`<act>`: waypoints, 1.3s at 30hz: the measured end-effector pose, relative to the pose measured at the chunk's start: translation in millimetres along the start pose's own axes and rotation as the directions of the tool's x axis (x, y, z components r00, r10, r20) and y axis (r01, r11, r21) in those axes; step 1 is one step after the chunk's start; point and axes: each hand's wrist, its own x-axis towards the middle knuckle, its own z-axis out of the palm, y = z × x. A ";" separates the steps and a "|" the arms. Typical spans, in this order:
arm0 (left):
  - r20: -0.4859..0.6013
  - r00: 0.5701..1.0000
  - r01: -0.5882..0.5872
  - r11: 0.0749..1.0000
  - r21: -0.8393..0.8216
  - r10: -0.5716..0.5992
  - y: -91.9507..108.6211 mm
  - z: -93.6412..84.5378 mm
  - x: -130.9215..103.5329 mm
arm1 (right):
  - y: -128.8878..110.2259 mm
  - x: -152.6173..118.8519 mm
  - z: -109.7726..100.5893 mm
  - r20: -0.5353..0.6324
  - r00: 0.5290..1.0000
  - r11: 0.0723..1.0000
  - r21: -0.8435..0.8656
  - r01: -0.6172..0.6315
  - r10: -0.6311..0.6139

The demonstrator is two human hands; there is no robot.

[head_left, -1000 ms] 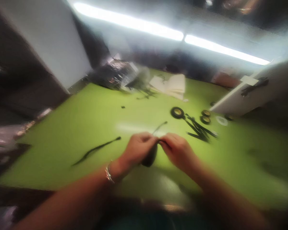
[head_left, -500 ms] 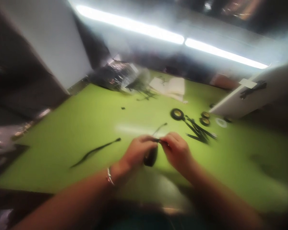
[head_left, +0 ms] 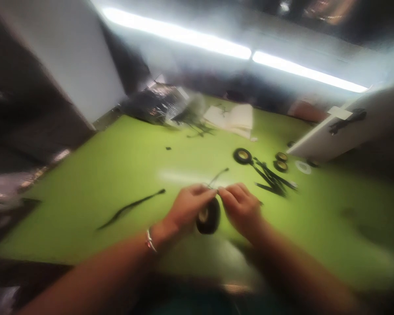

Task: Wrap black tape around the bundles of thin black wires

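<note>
- Green worktop [head_left: 85, 175] beneath everything.
- Near its far edge, a dark, shiny plastic bag [head_left: 154, 105], with pale open paper [head_left: 241, 118] to its right.
- At the centre, two hands: left hand [head_left: 188, 205] pinching a thin dark cable; right hand [head_left: 243, 210] with fingers curled, tips just beside the left's — too blurred to tell if gripping anything.
- Rightward, a heap of black cables [head_left: 272, 179] beside tape rolls [head_left: 242, 150].
- Below the fingertips, a black tape roll [head_left: 212, 218] — on edge.
- From the left fingertips, the thin dark cable [head_left: 219, 175] slanting away rightward.
</note>
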 end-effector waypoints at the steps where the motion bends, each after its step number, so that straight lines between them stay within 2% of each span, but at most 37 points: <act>1: -0.009 1.000 0.007 1.000 0.006 -0.007 -0.2 -0.1 -0.5 | -0.2 -0.6 0.5 0.006 1.000 1.000 0.005 0.008 -0.008; 3: -0.022 1.000 0.005 0.999 0.032 -0.004 -0.1 -1.2 -0.6 | -0.9 -1.7 1.5 0.012 1.000 0.999 0.034 -0.003 0.002; 6: -0.024 0.998 -0.056 0.993 0.103 0.059 2.9 -2.6 0.3 | -1.1 -0.5 1.2 0.052 0.985 0.967 0.189 -0.170 0.163; 9: -0.019 0.985 -0.162 0.966 0.200 0.169 8.8 -1.9 0.4 | 1.5 4.8 -2.6 0.292 0.906 0.825 0.392 -0.407 0.308; 11: -0.011 0.969 -0.236 0.935 0.264 0.248 12.1 -1.0 -0.2 | 4.1 8.9 -6.1 0.428 0.848 0.746 0.443 -0.497 0.311; 12: -0.007 0.964 -0.253 0.925 0.283 0.266 13.1 -0.7 -0.5 | 5.3 10.6 -7.7 0.451 0.837 0.731 0.450 -0.514 0.310; 13: -0.002 0.966 -0.246 0.926 0.286 0.257 13.3 -0.6 -0.7 | 6.3 11.8 -9.0 0.446 0.837 0.730 0.450 -0.515 0.317; 15: 0.030 0.987 -0.160 0.954 0.252 0.158 11.9 -1.5 -0.1 | 7.5 12.6 -10.2 0.387 0.857 0.755 0.431 -0.493 0.339; 17: 0.072 0.997 -0.054 0.978 0.200 0.040 8.7 -3.0 1.9 | 7.6 11.3 -9.3 0.301 0.893 0.813 0.388 -0.435 0.334; 19: 0.089 0.996 -0.015 0.988 0.154 0.001 5.6 -4.3 4.6 | 6.9 8.9 -6.8 0.217 0.932 0.882 0.316 -0.350 0.292; 21: 0.098 0.995 -0.023 0.994 0.108 0.012 4.1 -4.3 6.4 | 5.6 6.7 -4.0 0.166 0.954 0.925 0.251 -0.285 0.249; 24: 0.116 0.993 -0.036 0.996 0.082 0.026 4.9 -1.4 5.0 | 2.1 5.6 -1.9 0.137 0.963 0.945 0.202 -0.257 0.232; 32: 0.005 0.997 -0.074 0.993 0.088 0.074 5.4 3.7 -4.2 | -12.1 6.7 -3.0 0.053 0.981 0.978 0.088 -0.189 0.185; 36: -0.004 0.994 -0.104 0.984 0.146 0.106 3.9 0.3 -0.4 | -10.4 4.5 1.1 0.081 0.967 0.948 0.193 -0.253 0.242; 39: -0.004 0.991 -0.127 0.965 0.228 0.131 5.2 -0.6 1.3 | -8.1 5.2 -0.4 0.156 0.946 0.909 0.272 -0.316 0.283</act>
